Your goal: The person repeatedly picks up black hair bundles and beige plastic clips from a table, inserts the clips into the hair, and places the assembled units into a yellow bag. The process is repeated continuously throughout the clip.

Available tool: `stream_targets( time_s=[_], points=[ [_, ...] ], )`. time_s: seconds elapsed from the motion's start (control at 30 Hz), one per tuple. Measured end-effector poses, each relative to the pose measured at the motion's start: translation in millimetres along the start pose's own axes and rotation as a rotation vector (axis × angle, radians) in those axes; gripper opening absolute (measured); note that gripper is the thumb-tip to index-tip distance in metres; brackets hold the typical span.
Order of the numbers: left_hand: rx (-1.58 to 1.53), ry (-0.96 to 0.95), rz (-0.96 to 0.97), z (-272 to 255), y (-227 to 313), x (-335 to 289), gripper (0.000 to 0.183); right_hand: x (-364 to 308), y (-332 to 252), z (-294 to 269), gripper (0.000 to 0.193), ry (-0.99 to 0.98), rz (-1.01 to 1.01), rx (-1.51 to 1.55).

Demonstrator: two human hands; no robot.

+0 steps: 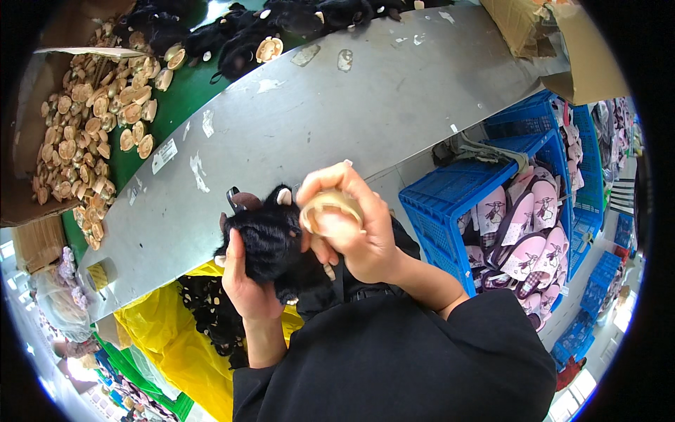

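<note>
A black furry plush toy (266, 246) with small pale tips and brownish ear-like parts rests in my left hand (246, 285). The thumb of that hand presses along its side and the other fingers are hidden under the fur. Just right of the plush and above it, my right hand (369, 232) grips a pale gold, cup-shaped plastic shell (332, 205). Its rim faces me, and motion blurs the fingers around its lower part. Whether the shell touches the plush cannot be told.
A grey metal table (316, 119) lies beyond my hands. Beige and gold shells (84, 133) are heaped at the left by a cardboard box (21, 155). Black plush pieces (295, 21) line the far edge. Blue crates (450, 190) hold pink slippers (524, 253). A yellow bag (158, 330) holds dark pieces.
</note>
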State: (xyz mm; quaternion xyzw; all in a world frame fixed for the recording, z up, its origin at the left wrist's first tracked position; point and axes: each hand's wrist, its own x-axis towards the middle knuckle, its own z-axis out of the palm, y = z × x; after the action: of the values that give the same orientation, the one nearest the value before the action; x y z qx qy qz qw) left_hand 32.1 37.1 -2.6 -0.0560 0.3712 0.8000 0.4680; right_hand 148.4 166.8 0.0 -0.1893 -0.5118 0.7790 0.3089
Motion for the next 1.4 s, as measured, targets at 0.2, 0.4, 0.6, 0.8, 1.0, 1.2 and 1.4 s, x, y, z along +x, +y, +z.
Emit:
stream_targets(
  time_s=[0.2, 0.4, 0.6, 0.8, 1.0, 1.2, 1.4],
  points=[
    [0.033, -0.102, -0.047, -7, 5, 0, 0.043, -1, 5, -4, 0.028, -0.057, -0.055, -0.074],
    [0.189, 0.122, 0.126, 8, -1, -3, 0.042, 2, 10, -2, 0.031, -0.093, -0.038, -0.031],
    [0.170, -0.025, 0.240, 7, -2, -3, 0.043, 6, 18, 0, 0.033, -0.050, -0.220, -0.252],
    [0.417, -0.141, 0.378, -8, -6, -7, 0.046, 16, 40, 0, 0.024, 0.052, -0.484, -0.502],
    [0.585, -0.141, 0.306, 0, -5, -7, 0.052, 17, 48, 7, 0.046, 0.143, -0.597, -0.596],
    [0.641, -0.135, 0.224, -9, -9, -8, 0.044, 20, 50, 3, 0.055, 0.021, -0.560, -0.593],
    [0.820, -0.114, 0.239, -6, 3, 0, 0.035, 18, 28, -2, 0.027, 0.029, -0.394, -0.556]
  ],
)
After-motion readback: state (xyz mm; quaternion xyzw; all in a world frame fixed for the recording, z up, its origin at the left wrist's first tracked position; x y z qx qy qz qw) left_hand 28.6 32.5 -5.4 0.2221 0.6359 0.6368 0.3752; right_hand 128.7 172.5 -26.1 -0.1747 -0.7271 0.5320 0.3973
